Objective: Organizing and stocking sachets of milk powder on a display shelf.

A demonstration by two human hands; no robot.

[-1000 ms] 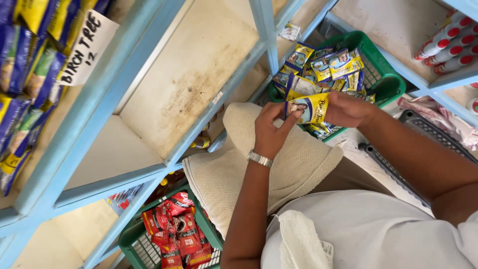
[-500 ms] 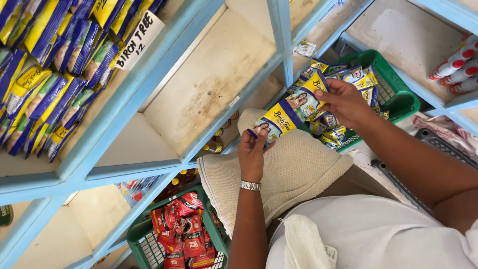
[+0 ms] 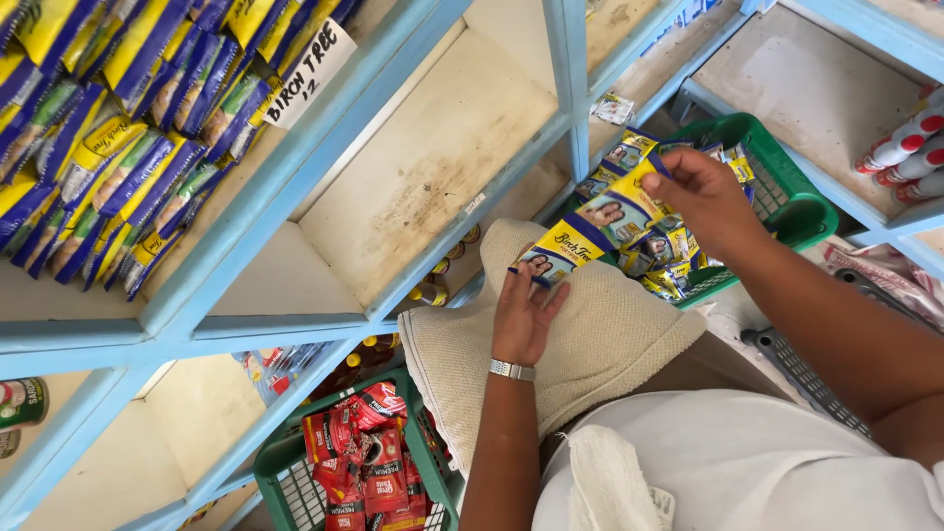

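Observation:
A strip of joined yellow-and-blue sachets (image 3: 590, 231) stretches between my two hands. My left hand (image 3: 526, 310), with a silver watch at the wrist, pinches the strip's lower end over a beige cloth (image 3: 600, 344) on my lap. My right hand (image 3: 703, 202) grips the upper end just above a green basket (image 3: 792, 202) that holds several more such sachets. Both hands are closed on the strip.
Light-blue shelving (image 3: 295, 187) fills the view, with an empty compartment (image 3: 433, 167) in the middle. Rows of the same sachets (image 3: 108, 138) hang at upper left beside a white label card (image 3: 310, 69). A second green basket (image 3: 295, 482) of red packets sits below. Red-and-white bottles (image 3: 905, 147) lie at right.
The hands have drawn apart and pulled the strip out of the green basket, the left hand lowering onto the cloth. The view has tilted, bringing more hanging sachets into sight.

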